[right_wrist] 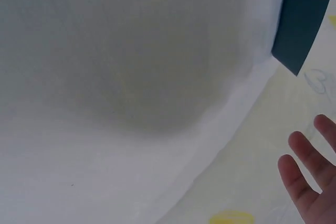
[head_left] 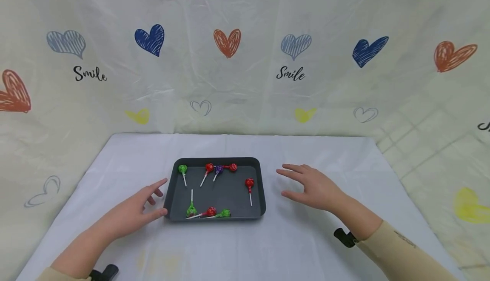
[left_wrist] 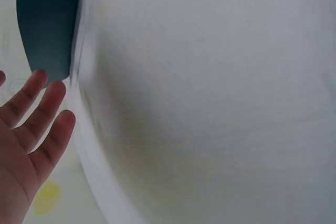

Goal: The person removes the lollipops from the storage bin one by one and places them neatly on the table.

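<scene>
Eight lollipops (head_left: 249,182) in dark tray (head_left: 227,193) — left hand (head_left: 132,213) just beside it, right hand (head_left: 315,187) apart — both free, extended.

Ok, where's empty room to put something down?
The middle of the tray is bare, between the purple lollipop and the three near lollipops. White cloth is bare, between the tray and the right fingers. It's crowded where lollipops bunch along the tray's far and near edges.
</scene>
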`<state>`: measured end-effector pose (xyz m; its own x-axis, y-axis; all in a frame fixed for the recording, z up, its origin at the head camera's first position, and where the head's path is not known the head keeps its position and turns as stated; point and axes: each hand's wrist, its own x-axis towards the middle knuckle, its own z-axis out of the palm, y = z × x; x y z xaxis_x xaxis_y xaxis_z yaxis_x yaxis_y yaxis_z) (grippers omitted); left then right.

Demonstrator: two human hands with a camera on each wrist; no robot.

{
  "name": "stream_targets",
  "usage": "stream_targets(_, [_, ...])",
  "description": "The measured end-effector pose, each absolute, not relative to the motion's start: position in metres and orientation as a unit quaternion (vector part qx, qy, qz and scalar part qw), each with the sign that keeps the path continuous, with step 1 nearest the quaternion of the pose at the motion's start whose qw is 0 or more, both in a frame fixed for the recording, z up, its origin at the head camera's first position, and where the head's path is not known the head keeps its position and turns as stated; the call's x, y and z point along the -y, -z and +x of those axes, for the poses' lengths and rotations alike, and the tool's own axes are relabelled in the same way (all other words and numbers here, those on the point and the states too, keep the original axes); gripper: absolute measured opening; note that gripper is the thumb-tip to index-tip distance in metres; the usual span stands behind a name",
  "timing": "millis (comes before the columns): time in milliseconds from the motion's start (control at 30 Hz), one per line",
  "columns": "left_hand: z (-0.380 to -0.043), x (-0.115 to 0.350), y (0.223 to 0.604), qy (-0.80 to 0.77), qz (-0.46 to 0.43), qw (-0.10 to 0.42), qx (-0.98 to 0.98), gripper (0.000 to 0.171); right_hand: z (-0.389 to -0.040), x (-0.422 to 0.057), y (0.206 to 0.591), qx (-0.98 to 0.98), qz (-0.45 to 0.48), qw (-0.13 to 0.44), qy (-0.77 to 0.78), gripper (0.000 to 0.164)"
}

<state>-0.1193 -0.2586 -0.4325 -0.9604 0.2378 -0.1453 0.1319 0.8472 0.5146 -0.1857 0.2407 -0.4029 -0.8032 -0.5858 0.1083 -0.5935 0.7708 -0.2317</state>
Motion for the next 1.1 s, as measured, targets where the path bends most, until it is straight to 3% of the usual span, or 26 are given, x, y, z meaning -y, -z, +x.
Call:
stream_targets(433, [-0.126,0.259,0.45,-0.34,0.047,0.179,-0.922,0.098,-0.199,-0.204,0.397,0.933,0.335,-0.015,-0.131,0.054])
stream_targets(1100, [-0.134,0.255,0.456,-0.342,0.023,0.205,-0.917,0.103,-0.225,-0.157,0.399,0.929,0.35,-0.062,-0.099,0.039])
